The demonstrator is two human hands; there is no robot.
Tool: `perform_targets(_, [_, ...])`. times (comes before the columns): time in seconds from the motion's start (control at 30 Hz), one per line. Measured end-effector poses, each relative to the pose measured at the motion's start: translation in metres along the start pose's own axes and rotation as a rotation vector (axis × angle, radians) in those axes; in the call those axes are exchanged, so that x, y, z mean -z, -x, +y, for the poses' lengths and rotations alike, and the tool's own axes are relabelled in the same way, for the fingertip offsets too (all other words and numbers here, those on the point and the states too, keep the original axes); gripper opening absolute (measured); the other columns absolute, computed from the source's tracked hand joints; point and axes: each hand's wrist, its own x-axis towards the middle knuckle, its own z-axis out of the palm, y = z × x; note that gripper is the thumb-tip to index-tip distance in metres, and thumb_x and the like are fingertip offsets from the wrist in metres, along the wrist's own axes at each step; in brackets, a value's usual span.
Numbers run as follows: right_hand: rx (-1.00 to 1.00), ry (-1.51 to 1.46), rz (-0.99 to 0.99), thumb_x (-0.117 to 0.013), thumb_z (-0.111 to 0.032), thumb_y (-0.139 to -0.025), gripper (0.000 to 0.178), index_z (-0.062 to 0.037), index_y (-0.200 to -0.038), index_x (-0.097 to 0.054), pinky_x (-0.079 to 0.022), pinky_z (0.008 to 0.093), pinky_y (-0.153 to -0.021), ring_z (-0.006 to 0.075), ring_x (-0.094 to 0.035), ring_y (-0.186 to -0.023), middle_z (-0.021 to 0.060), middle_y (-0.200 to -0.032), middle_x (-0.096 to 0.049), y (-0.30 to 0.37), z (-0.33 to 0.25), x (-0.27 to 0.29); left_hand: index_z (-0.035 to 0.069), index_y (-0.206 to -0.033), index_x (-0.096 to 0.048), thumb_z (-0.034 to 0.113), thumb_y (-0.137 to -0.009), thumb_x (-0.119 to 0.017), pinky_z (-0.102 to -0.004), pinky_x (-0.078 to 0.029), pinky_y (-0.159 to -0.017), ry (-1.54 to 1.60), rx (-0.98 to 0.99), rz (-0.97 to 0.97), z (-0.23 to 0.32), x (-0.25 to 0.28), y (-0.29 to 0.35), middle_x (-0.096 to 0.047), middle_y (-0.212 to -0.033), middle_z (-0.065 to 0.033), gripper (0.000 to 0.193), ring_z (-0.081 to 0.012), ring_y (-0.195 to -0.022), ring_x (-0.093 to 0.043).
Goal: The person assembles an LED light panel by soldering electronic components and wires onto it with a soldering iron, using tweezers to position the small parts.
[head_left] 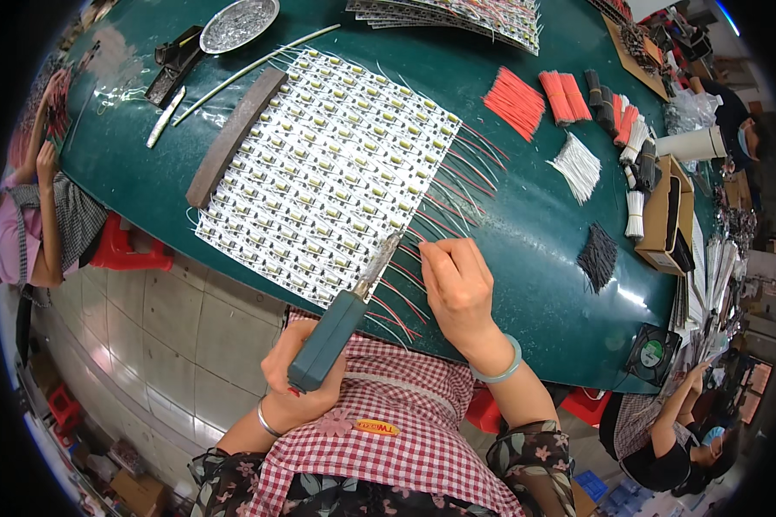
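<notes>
My left hand (289, 362) is wrapped round the green handle of a soldering iron (328, 339). The iron's metal tip reaches the right edge of a white circuit board panel (319, 172), which carries many rows of small components. Just right of that tip, my right hand (461, 289) pinches a thin wire close to the panel's edge; the fingers partly hide it. Red and white wires (466, 172) stick out along the same edge. A dark bar (237, 142) lies across the panel's left side.
Bundles of red wires (515, 103), white wires (576, 168) and black wires (597, 258) lie right on the green table (526, 319). Beyond are stacked panels (457, 21), a metal dish (240, 24) and a cardboard box (664, 215). A small fan (653, 355) stands near right. Other people sit at both sides.
</notes>
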Motion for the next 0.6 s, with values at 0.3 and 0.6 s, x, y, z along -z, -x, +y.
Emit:
perform_targets(0.3, [-0.015,-0.007,-0.002,-0.075,0.008,-0.076,0.029,0.0007,-0.103,-0.066,-0.050,0.0376,-0.067,0.0274,-0.061,-0.076,0.0111,-0.088,-0.060,0.001,-0.002,0.002,-0.007,-0.127,-0.054,-0.006,-0.082,-0.071,-0.0279,-0.047,-0.053,0.926,0.683,0.190,0.010,0.018,0.004,-0.067,-0.109,-0.0185,0.049,-0.0150,-0.060,-0.058])
perform_targets(0.6, [-0.086,-0.008,0.005,-0.074,0.012,-0.076,0.027,0.0012,-0.100,-0.069,-0.051,0.0357,-0.063,0.0271,-0.062,-0.076,0.0114,-0.089,-0.062,0.004,-0.011,0.035,-0.006,-0.131,-0.053,0.014,-0.090,-0.068,-0.0290,-0.049,-0.054,1.342,0.773,0.097,-0.006,0.031,0.011,-0.063,-0.122,-0.0215,0.049,-0.0190,-0.068,-0.061])
